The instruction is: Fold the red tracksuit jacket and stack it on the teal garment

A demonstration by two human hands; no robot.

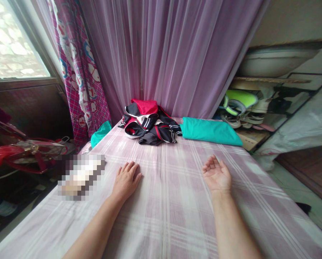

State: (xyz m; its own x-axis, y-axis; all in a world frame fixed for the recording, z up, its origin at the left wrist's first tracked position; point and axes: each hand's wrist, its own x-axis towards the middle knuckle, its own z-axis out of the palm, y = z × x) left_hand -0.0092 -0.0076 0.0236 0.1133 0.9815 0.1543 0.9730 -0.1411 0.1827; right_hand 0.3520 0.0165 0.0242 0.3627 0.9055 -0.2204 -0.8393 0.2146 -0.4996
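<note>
My left hand (pixel 126 180) lies palm down on a plaid cloth (pixel 166 208) that covers a flat surface, its fingers stretched out and holding nothing. Palm up, my right hand (pixel 217 175) rests on the same cloth with its fingers loosely apart and nothing in it. Beyond both hands sits a crumpled heap of dark clothing (pixel 164 131) with red parts and white-striped trim. Right of that heap lies a folded teal cloth (pixel 211 131). A pixelated, unreadable object (pixel 82 176) is to the left of my left hand.
A purple curtain (pixel 161 54) hangs behind the surface, with a patterned curtain (pixel 80 75) at its left. Another teal cloth (pixel 100 133) hangs at the left edge. A rack with shoes (pixel 254 118) and a basin (pixel 279 61) stands at right. A bicycle-like frame (pixel 36 158) is at left.
</note>
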